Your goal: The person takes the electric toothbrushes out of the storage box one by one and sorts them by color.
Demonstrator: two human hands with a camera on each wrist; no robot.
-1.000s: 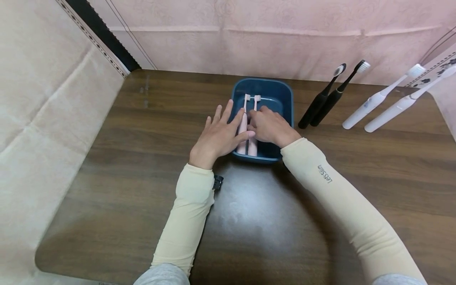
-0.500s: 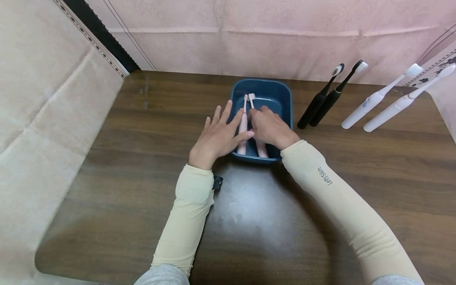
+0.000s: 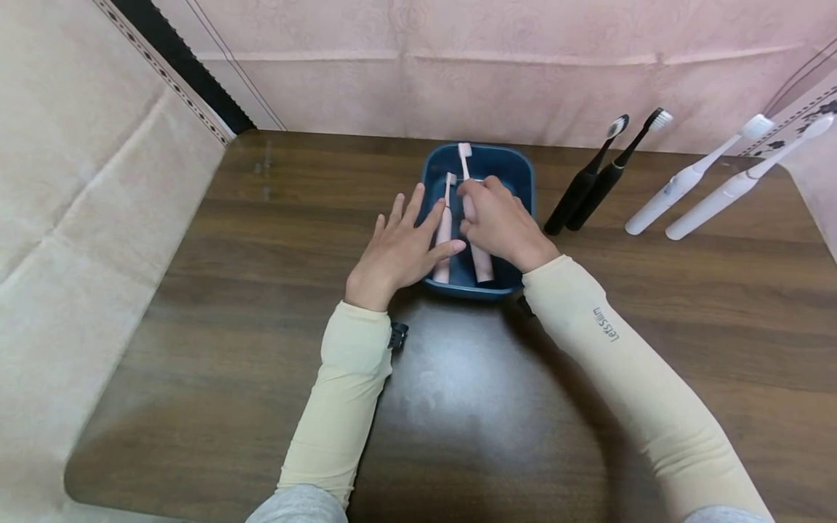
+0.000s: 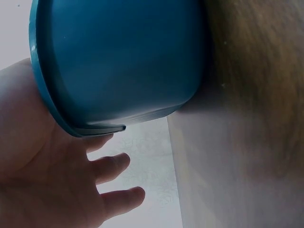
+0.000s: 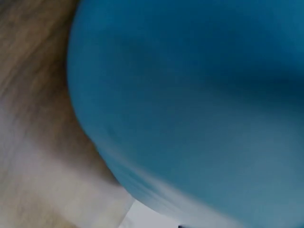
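In the head view a dark blue bin (image 3: 461, 289) holds two pale pink electric toothbrushes. My right hand (image 3: 500, 221) reaches over the bin and grips one pink toothbrush (image 3: 482, 263) by its handle, bristle head toward the far rim. The other pink toothbrush (image 3: 442, 265) lies along the left side of the bin. My left hand (image 3: 399, 250) rests over the left rim, fingers spread and straight, thumb and index finger above that toothbrush. In the left wrist view the bin's outer wall (image 4: 123, 57) hides part of the left hand. The right wrist view shows only bin and table.
Two black electric toothbrushes (image 3: 591, 189) stand right of the bin, bristle heads up. Farther right are two white electric toothbrushes (image 3: 700, 181), leaning the same way. A pink cloth (image 3: 523, 73) hangs behind the brown wooden table (image 3: 261, 349).
The right hand has lifted its pink toothbrush, moving it away from the other one and toward the bin's far rim. My left hand has stayed in place.
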